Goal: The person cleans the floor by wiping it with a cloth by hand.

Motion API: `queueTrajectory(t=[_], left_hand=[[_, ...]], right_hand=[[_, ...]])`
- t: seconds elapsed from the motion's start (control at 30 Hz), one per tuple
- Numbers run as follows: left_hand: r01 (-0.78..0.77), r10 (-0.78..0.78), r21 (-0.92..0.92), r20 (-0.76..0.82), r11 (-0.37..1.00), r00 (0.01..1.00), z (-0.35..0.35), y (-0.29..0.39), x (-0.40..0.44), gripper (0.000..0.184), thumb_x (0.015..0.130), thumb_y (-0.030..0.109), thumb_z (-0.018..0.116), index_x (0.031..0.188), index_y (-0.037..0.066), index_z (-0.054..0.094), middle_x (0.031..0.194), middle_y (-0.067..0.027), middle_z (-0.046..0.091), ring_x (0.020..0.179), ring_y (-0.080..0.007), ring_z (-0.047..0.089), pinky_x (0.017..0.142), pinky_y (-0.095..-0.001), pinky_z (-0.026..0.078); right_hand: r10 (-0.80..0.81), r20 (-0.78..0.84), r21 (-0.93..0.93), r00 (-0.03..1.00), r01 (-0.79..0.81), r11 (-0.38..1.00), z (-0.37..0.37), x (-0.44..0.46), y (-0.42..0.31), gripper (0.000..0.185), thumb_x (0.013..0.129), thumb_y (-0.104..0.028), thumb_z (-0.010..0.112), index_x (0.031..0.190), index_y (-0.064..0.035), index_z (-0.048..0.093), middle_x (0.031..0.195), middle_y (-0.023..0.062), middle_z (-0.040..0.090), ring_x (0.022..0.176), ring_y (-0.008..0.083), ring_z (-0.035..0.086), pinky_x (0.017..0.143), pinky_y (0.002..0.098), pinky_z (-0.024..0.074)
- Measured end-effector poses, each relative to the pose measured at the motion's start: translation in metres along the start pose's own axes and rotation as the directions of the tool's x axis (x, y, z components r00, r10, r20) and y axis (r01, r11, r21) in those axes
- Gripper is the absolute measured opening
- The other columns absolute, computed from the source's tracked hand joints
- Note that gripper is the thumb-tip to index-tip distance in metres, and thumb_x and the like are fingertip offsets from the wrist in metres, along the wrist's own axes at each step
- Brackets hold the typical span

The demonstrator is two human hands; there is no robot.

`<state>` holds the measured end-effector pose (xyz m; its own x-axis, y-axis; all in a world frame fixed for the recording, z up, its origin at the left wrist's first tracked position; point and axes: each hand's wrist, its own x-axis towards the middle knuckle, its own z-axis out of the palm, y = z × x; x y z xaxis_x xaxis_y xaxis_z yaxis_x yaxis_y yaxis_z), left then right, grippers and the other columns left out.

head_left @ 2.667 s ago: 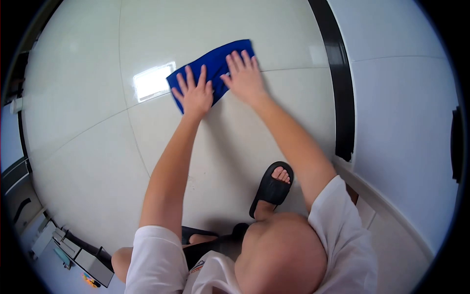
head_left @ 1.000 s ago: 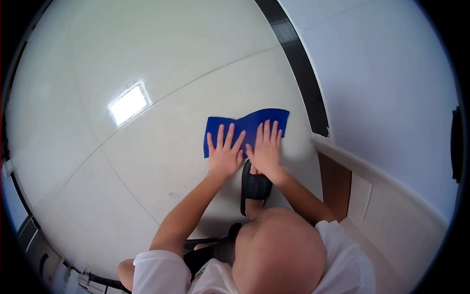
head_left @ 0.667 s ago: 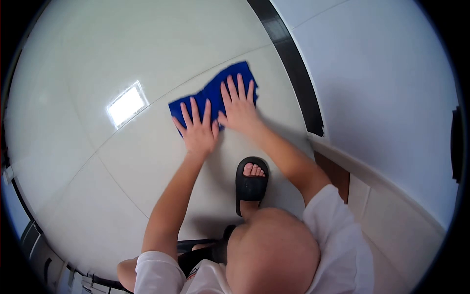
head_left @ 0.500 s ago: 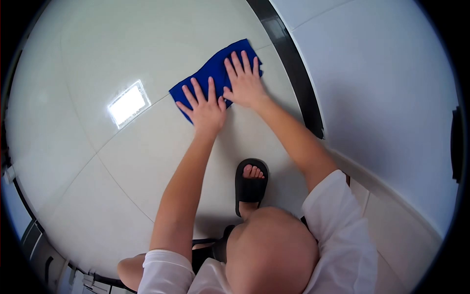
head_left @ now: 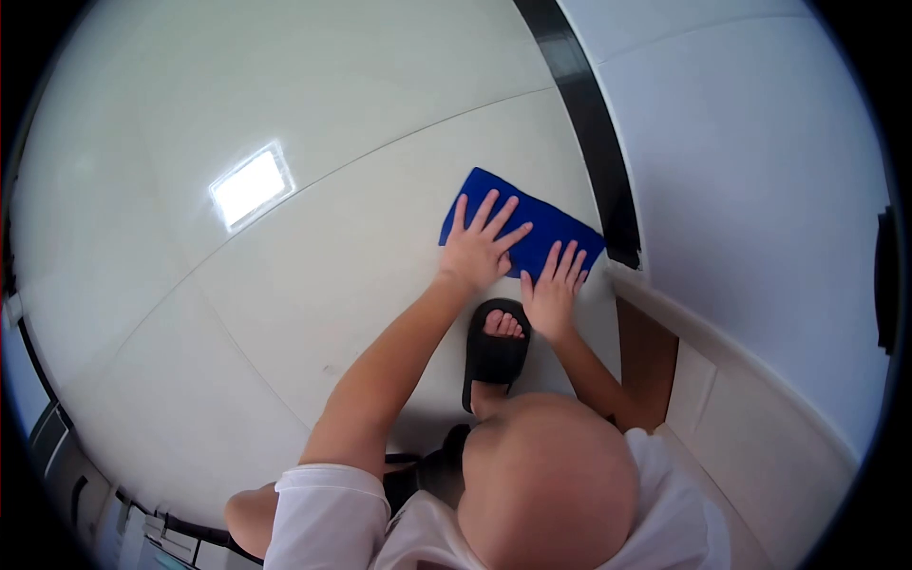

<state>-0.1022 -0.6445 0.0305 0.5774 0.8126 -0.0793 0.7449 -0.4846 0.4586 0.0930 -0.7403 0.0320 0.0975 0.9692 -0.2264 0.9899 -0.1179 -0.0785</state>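
Observation:
A blue cloth [head_left: 546, 226] lies spread flat on the pale tiled floor [head_left: 380, 204], its right corner close to the dark baseboard strip. My left hand [head_left: 480, 249] presses on the cloth's left part, fingers spread wide. Lower on the right, my right hand [head_left: 554, 290] rests its outstretched fingers on the cloth's near edge, while its palm is off the cloth. Both hands lie open on top, gripping nothing.
A foot in a black slide sandal [head_left: 497, 356] stands just below the cloth. The dark baseboard strip [head_left: 594, 123] runs along the white wall [head_left: 741, 142] at right. Near the strip's end is a brown threshold edge [head_left: 651, 351]. Light reflects off the floor at left.
Both hands and the blue cloth have moved toward me and to the right, nearer the sandal and the strip's end. The cloth has turned, and the right hand is now lower than the left.

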Motion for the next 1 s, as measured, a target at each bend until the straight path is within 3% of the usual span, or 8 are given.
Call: queueTrajectory(t=[0.17, 0.2, 0.27, 0.33, 0.47, 0.6, 0.8, 1.0], left_hand=[[-0.101, 0.088, -0.089, -0.14, 0.991, 0.986, 0.003, -0.03, -0.028, 0.064, 0.092, 0.037, 0.06, 0.156, 0.038, 0.058, 0.175, -0.0057, 0.036, 0.164, -0.035, 0.024, 0.131, -0.0659, 0.013], [-0.038, 0.027, -0.07, -0.155, 0.997, 0.987, 0.0, -0.037, -0.031, 0.064, 0.092, 0.038, 0.06, 0.156, 0.037, 0.058, 0.175, -0.0058, 0.037, 0.164, -0.0352, 0.025, 0.13, -0.0662, 0.014], [0.08, -0.086, -0.036, -0.196, 0.996, 0.977, -0.016, -0.057, -0.036, 0.065, 0.09, 0.039, 0.061, 0.155, 0.036, 0.059, 0.173, -0.0062, 0.039, 0.163, -0.0356, 0.027, 0.13, -0.067, 0.016], [0.205, -0.195, 0.008, -0.277, 0.979, 0.941, -0.027, -0.099, -0.045, 0.068, 0.09, 0.04, 0.062, 0.157, 0.037, 0.057, 0.174, -0.0073, 0.038, 0.163, -0.0377, 0.026, 0.129, -0.0685, 0.015], [0.467, -0.411, 0.124, -0.318, 0.875, 0.854, -0.06, -0.186, -0.093, 0.071, 0.096, 0.043, 0.058, 0.166, 0.04, 0.042, 0.179, -0.0096, 0.025, 0.165, -0.0398, 0.019, 0.13, -0.0684, 0.009], [0.652, -0.583, 0.177, -0.321, 0.737, 0.746, -0.075, -0.229, -0.178, 0.069, 0.102, 0.049, 0.05, 0.169, 0.04, 0.035, 0.181, -0.0129, 0.02, 0.166, -0.0437, 0.013, 0.129, -0.0706, 0.003], [0.648, -0.645, 0.23, -0.102, 0.726, 0.758, -0.066, -0.203, -0.3, 0.072, 0.105, 0.051, 0.046, 0.172, 0.03, 0.03, 0.181, -0.0207, 0.011, 0.164, -0.0515, 0.005, 0.126, -0.0748, 0.002], [0.532, -0.588, 0.25, 0.297, 0.809, 0.753, -0.066, -0.162, -0.359, 0.07, 0.11, 0.055, 0.038, 0.174, 0.033, 0.021, 0.182, -0.0185, -0.003, 0.165, -0.0496, -0.009, 0.125, -0.074, -0.005]], right_hand=[[0.118, 0.034, -0.047, 0.992, -0.116, 0.992, 0.007, 0.015, -0.045, 0.099, 0.102, -0.06, 0.059, 0.166, 0.0084, 0.027, 0.172, 0.0395, 0.018, 0.158, 0.0633, 0.013, 0.119, 0.0809, 0.0184], [0.137, 0.041, -0.069, 0.99, -0.134, 0.989, 0.009, 0.03, -0.057, 0.1, 0.102, -0.062, 0.059, 0.166, 0.0083, 0.027, 0.172, 0.0392, 0.018, 0.158, 0.0634, 0.013, 0.118, 0.0818, 0.0175], [-0.039, -0.067, -0.055, 0.997, 0.036, 0.998, 0.017, 0.07, -0.08, 0.104, 0.1, -0.068, 0.057, 0.165, 0.0076, 0.029, 0.172, 0.0379, 0.019, 0.158, 0.0631, 0.014, 0.116, 0.0846, 0.0135], [-0.175, -0.064, -0.098, 0.982, 0.169, 0.981, 0.01, 0.11, -0.125, 0.107, 0.099, -0.072, 0.056, 0.165, 0.0063, 0.03, 0.172, 0.0358, 0.021, 0.157, 0.0624, 0.015, 0.116, 0.0851, 0.0102], [-0.516, -0.119, -0.104, 0.848, 0.506, 0.856, 0.013, 0.162, -0.23, 0.107, 0.097, -0.075, 0.055, 0.165, 0.0038, 0.033, 0.172, 0.0325, 0.025, 0.158, 0.0608, 0.015, 0.116, 0.0856, 0.01], [-0.708, -0.049, -0.117, 0.705, 0.7, 0.705, 0.019, 0.151, -0.333, 0.105, 0.096, -0.075, 0.054, 0.167, -0.0007, 0.033, 0.176, 0.0279, 0.021, 0.161, 0.0574, 0.011, 0.117, 0.0859, 0.0062], [-0.827, 0.145, -0.059, 0.543, 0.839, 0.541, 0.021, 0.049, -0.363, 0.094, 0.1, -0.067, 0.053, 0.17, -0.0077, 0.033, 0.178, 0.0242, 0.019, 0.162, 0.0543, 0.008, 0.119, 0.0851, 0.0071], [-0.838, 0.231, 0.069, 0.495, 0.851, 0.521, 0.017, -0.033, -0.311, 0.089, 0.1, -0.061, 0.06, 0.167, -0.0071, 0.038, 0.177, 0.022, 0.022, 0.163, 0.0502, 0.011, 0.122, 0.0795, 0.011]])
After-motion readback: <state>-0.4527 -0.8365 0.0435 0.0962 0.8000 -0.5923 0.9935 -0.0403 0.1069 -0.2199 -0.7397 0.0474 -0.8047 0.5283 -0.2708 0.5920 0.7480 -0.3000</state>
